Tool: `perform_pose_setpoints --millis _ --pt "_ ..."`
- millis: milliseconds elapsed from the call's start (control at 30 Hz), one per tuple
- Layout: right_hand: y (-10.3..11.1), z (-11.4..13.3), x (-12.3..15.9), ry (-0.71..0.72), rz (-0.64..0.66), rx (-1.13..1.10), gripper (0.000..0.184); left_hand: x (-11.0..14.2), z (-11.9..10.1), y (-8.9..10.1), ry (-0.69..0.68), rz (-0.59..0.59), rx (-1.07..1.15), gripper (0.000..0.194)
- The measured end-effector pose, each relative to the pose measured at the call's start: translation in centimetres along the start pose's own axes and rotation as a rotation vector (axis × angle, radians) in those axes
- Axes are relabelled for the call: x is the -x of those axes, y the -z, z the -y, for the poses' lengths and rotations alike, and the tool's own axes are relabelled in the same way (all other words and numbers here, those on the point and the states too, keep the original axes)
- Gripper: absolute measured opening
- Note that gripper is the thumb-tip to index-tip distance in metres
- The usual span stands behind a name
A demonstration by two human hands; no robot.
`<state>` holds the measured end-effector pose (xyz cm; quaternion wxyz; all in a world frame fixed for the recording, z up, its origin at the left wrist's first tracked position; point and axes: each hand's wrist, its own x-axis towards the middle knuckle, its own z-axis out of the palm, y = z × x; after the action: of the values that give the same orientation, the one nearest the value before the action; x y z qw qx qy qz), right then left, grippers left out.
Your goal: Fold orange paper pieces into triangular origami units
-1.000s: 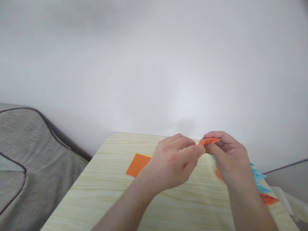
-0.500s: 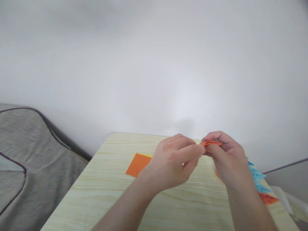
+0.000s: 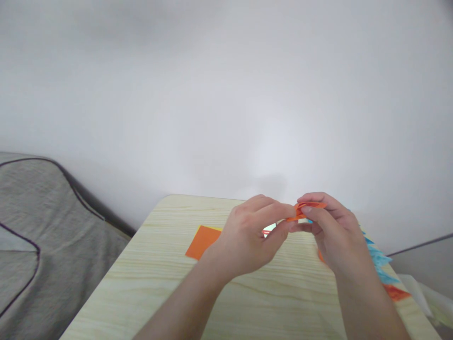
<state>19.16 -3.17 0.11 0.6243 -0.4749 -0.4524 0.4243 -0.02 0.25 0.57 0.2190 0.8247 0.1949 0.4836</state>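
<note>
Between my two hands, above the far right part of the table, is a small folded piece of orange paper (image 3: 300, 208). My left hand (image 3: 253, 236) pinches its left end between thumb and fingers. The fingers of my right hand (image 3: 334, 231) close on its right part, with the thumb on the near face. Part of the paper is hidden behind the fingers. Left of my left hand, an orange square sheet (image 3: 203, 242) lies over a yellow one (image 3: 216, 230), partly covered by the wrist.
Light wood-grain table (image 3: 148, 274) against a white wall (image 3: 219, 94). Blue folded paper pieces (image 3: 378, 259) and an orange-red one (image 3: 397, 293) lie along the right edge. A bright screen-like object (image 3: 269, 228) shows behind my left hand. Grey fabric (image 3: 63, 245) is at left.
The fingers of my left hand have spread a little from the thumb, and the orange paper has turned to show more of its face. More of the screen-like object shows.
</note>
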Motion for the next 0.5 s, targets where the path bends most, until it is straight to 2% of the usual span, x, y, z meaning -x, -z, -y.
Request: perform_pose_setpoints --millis 500 --pt "0.2 0.37 0.27 -0.018 0.058 -0.024 0.011 -0.11 -0.24 0.03 0.027 -0.006 0.046 0.01"
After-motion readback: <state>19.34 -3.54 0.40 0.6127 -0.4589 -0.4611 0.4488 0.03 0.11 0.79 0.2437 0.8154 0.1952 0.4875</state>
